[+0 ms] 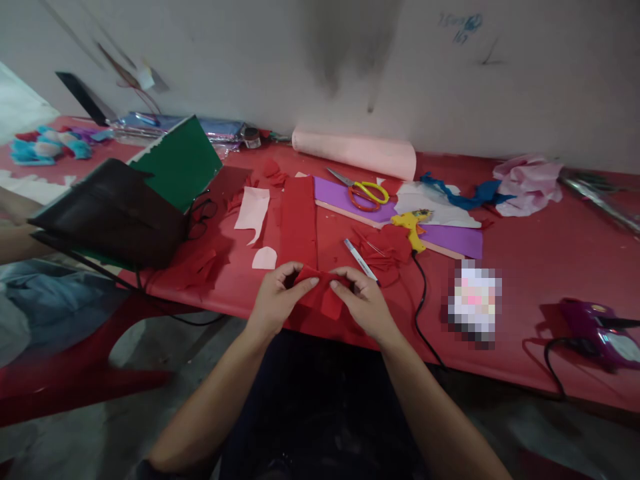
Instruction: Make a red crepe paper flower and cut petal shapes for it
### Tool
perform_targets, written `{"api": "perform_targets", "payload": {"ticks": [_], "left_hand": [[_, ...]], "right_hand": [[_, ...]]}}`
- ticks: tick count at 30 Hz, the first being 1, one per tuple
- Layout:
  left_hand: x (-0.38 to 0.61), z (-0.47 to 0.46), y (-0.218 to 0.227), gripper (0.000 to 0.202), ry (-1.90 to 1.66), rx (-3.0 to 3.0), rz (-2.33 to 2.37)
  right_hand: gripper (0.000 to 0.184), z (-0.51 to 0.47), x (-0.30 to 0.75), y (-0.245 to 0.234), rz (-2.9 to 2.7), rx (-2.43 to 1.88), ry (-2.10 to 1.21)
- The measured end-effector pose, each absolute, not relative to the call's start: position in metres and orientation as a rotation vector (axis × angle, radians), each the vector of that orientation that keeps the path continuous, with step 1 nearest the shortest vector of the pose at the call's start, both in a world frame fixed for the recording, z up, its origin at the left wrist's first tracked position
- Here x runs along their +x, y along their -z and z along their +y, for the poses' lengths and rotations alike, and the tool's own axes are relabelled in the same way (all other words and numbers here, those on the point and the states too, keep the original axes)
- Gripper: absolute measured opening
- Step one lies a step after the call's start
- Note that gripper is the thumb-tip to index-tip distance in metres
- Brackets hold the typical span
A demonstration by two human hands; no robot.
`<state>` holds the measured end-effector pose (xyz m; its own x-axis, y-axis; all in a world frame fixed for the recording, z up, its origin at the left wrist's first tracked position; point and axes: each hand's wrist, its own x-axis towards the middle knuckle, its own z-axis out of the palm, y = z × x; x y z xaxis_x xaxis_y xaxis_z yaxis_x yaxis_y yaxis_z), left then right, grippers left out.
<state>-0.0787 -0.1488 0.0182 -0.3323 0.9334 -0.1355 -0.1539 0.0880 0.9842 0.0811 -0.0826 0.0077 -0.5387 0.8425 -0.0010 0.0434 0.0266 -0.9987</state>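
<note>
Between both hands, near the table's front edge, is a piece of red crepe paper (331, 303). My left hand (280, 297) pinches its left side, thumb on top. On the other side my right hand (363, 300) grips it in the same way, fingertips partly hidden behind the paper. Just beyond lies a folded strip of red paper (299, 223). A white pen (360, 259) rests by a crumpled heap of red scraps (387, 250). Farther back are scissors (361, 189) with yellow and red handles, and a yellow glue gun (411, 227).
Pale pink cutouts (253, 208) lie left of the strip. A pink paper roll (355, 152) sits along the wall. Left stand a brown bag (117, 217) and a green board (175, 163), beside another person's arm (20, 240). A purple device (600, 333) with a cord is at right.
</note>
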Motion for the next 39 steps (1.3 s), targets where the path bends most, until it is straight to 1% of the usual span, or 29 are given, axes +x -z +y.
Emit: {"api": "perform_targets", "payload": {"ticks": [5,9,11,15,19,24,27,39], "left_hand": [[-0.072,-0.149,-0.019,0.019,-1.632,0.675,1.337],[-0.071,-0.15,-0.02,0.019,-1.712,0.641,1.335],[-0.071,-0.152,-0.021,0.022,-1.66,0.623,1.316],[-0.073,-0.155,-0.02,0.027,-1.529,0.609,1.365],[-0.075,-0.157,-0.017,0.024,-1.54,0.616,1.413],[-0.072,-0.158,-0.011,0.023,-1.625,0.597,1.427],[-0.07,-0.159,-0.011,0.022,-1.674,0.586,1.448],[-0.067,-0.169,-0.013,0.022,-1.574,0.611,1.457]], "right_hand": [[0.03,-0.091,0.075,-0.01,-1.337,-0.995,-1.75],[0.026,-0.096,0.071,-0.007,-1.256,-0.991,-1.838],[0.029,-0.097,0.069,-0.006,-1.249,-0.995,-1.819],[0.024,-0.098,0.067,-0.009,-1.218,-0.98,-1.797],[0.023,-0.1,0.066,-0.011,-1.256,-0.95,-1.828],[0.022,-0.104,0.061,-0.008,-1.285,-0.96,-1.746],[0.023,-0.107,0.058,-0.007,-1.277,-0.956,-1.769],[0.022,-0.113,0.058,-0.005,-1.254,-0.996,-1.772]]}}
